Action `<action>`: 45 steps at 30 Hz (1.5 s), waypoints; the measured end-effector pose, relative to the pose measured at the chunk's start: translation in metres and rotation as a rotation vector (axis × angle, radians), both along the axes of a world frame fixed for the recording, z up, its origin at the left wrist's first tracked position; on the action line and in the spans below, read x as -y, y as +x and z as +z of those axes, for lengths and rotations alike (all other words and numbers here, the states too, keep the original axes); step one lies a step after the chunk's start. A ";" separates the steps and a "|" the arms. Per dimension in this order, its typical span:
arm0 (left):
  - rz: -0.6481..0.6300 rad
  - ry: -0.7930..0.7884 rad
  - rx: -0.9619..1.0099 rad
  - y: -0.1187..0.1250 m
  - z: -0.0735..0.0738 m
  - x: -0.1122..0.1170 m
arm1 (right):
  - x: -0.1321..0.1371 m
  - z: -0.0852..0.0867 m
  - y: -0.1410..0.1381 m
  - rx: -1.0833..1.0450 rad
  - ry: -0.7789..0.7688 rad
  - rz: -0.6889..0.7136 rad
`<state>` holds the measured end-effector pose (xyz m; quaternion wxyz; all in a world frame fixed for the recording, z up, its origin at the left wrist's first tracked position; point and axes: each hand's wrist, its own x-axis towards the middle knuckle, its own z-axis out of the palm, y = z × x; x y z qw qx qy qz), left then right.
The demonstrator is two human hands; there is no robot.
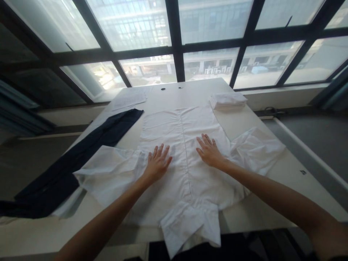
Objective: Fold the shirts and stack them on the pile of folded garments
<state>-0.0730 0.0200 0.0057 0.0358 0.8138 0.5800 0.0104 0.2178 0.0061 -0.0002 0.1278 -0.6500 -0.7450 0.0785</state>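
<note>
A white short-sleeved shirt [176,181] lies spread on the white table [190,92], its collar toward me and hanging over the near edge. Down its middle runs a gathered seam or placket. My left hand [158,163] rests palm down on the cloth left of that seam, fingers spread. On the other side, my right hand [209,149] also lies flat with its fingers apart. Both sleeves stretch outward, the left one reaching toward a dark navy garment. Some wrinkles show across the fabric.
Long dark navy trousers [89,148] lie along the table's left side, partly over a pale cloth. A folded white stack [228,100] sits at the back right. White sheets or cloth [129,99] lie at the back left. Large windows [212,20] rise beyond the table.
</note>
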 end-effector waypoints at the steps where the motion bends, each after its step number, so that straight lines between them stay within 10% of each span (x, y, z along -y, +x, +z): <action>1: 0.006 -0.002 -0.013 -0.003 -0.001 0.009 | 0.010 -0.003 0.005 0.016 -0.003 -0.022; 7: -0.034 0.033 -0.080 -0.015 -0.007 0.027 | 0.038 -0.019 0.022 0.111 0.023 -0.074; 24: -0.047 0.002 -0.066 -0.010 -0.002 -0.017 | -0.008 -0.017 0.039 0.132 0.016 -0.030; 35: -0.068 0.054 0.121 0.074 0.002 -0.026 | -0.011 -0.014 0.039 0.120 0.000 -0.028; 45: -0.132 0.059 0.074 0.073 -0.016 -0.026 | -0.013 -0.015 0.041 0.105 -0.023 -0.028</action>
